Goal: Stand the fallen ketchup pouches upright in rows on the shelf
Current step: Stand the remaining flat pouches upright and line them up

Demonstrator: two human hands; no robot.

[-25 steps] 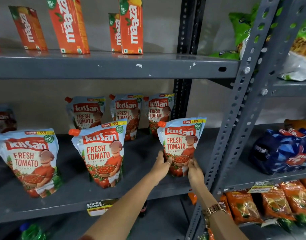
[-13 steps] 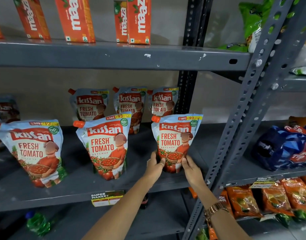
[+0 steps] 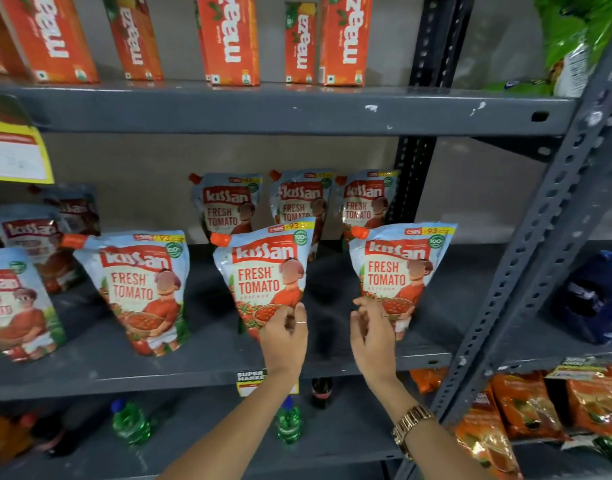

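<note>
Now the left hand [image 3: 286,336] touches the middle front Kissan ketchup pouch [image 3: 264,275] low down with curled fingers gripping nothing, the right hand [image 3: 372,329] loosely open beside the right front pouch [image 3: 399,271], and a careless nudge could topple either soft pouch.

We count six Kissan tomato ketchup pouches [image 3: 263,271] standing upright, five orange Maaza cartons [image 3: 228,39] on the shelf above, two green bottles [image 3: 129,422] below, and two hands.
</note>
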